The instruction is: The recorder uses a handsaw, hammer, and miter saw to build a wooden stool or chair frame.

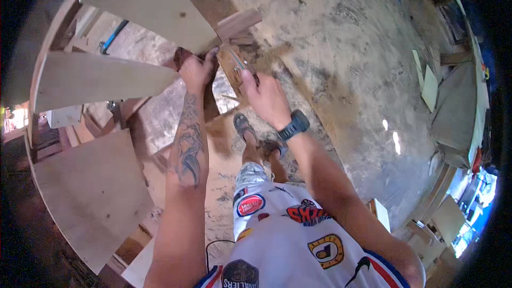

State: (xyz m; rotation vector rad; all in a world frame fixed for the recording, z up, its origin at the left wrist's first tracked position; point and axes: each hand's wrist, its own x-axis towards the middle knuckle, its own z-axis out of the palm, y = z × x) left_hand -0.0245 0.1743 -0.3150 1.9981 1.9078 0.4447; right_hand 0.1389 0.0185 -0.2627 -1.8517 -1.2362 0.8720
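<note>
My left hand [196,69] is closed at the narrow ends of two pale wooden panels, its thumb up against the tip of the upper panel [154,5]. The lower panel [101,79] runs off to the left from my fingers. What sits deep in the grip is partly hidden. Just to the right, my right hand [265,98] is shut round a slim, silvery metal tool [238,60] whose handle my fingers cover. The tool's tip lies over a brown wooden piece [230,66], close to my left thumb; I cannot tell whether it touches.
A reddish-brown wood block [239,23] lies beyond my hands. A large board [93,192] stands at lower left, and a blue-handled tool [113,37] is behind the panels. Pale offcuts [428,88] lie on the dusty floor [346,37] at right. My sandalled feet [244,127] are below.
</note>
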